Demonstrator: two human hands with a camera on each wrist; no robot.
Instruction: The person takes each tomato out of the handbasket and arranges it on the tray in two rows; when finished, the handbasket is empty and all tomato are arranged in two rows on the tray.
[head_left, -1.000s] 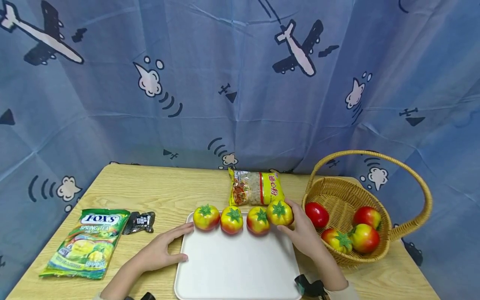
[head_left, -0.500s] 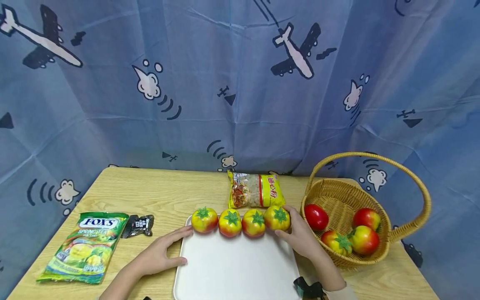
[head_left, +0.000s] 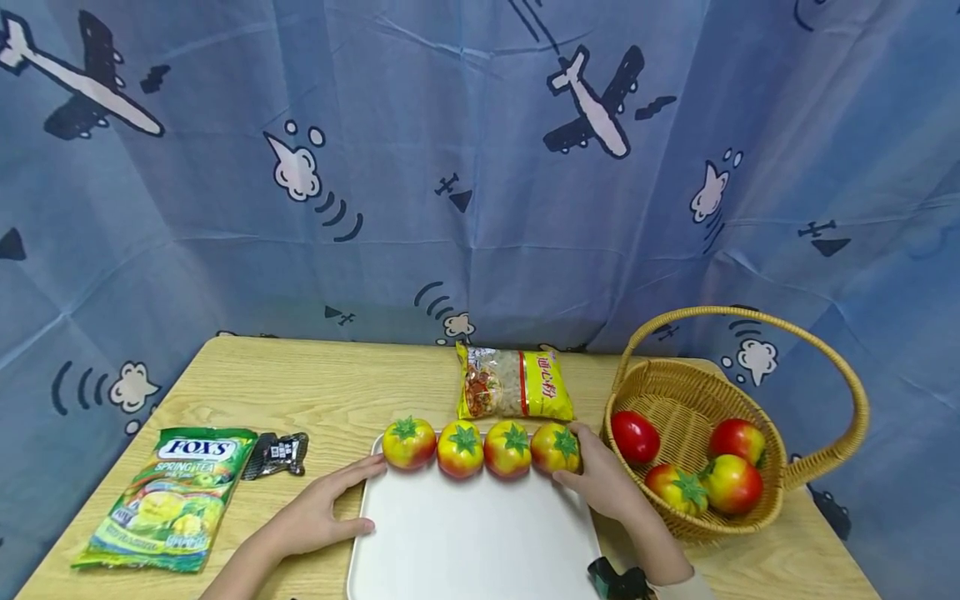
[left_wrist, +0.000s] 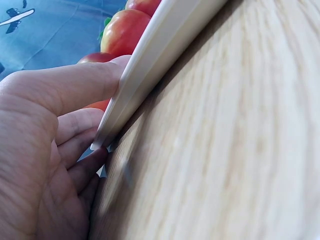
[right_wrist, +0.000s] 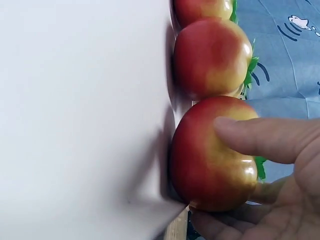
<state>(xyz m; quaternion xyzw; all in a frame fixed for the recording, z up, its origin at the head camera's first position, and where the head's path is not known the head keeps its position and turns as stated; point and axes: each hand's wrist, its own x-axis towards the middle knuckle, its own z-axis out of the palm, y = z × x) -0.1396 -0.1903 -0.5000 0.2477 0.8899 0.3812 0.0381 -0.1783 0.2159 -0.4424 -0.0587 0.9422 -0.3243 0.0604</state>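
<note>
Several red-and-yellow toy tomatoes with green leaf tops stand in a row along the far edge of a white tray (head_left: 472, 533). My right hand (head_left: 609, 479) holds the rightmost tomato (head_left: 553, 448) at the tray's far right corner. In the right wrist view the thumb (right_wrist: 250, 137) lies across that tomato (right_wrist: 212, 165), with fingers beneath and behind it. My left hand (head_left: 318, 508) rests at the tray's left rim, fingers extended, fingertips near the leftmost tomato (head_left: 408, 443). The left wrist view shows its thumb (left_wrist: 85, 85) against the tray rim (left_wrist: 145, 65).
A wicker basket (head_left: 675, 379) with a tall handle stands at right, holding several fruits, one plain red (head_left: 636, 437). Behind the tray lies a yellow food packet (head_left: 513, 382). A green FOX'S candy bag (head_left: 168, 500) and a small black packet (head_left: 276, 455) lie at left.
My right hand has lowered the rightmost tomato into line with the others, beside its neighbour. The row has drawn closer together. My left hand stays at the tray's left rim.
</note>
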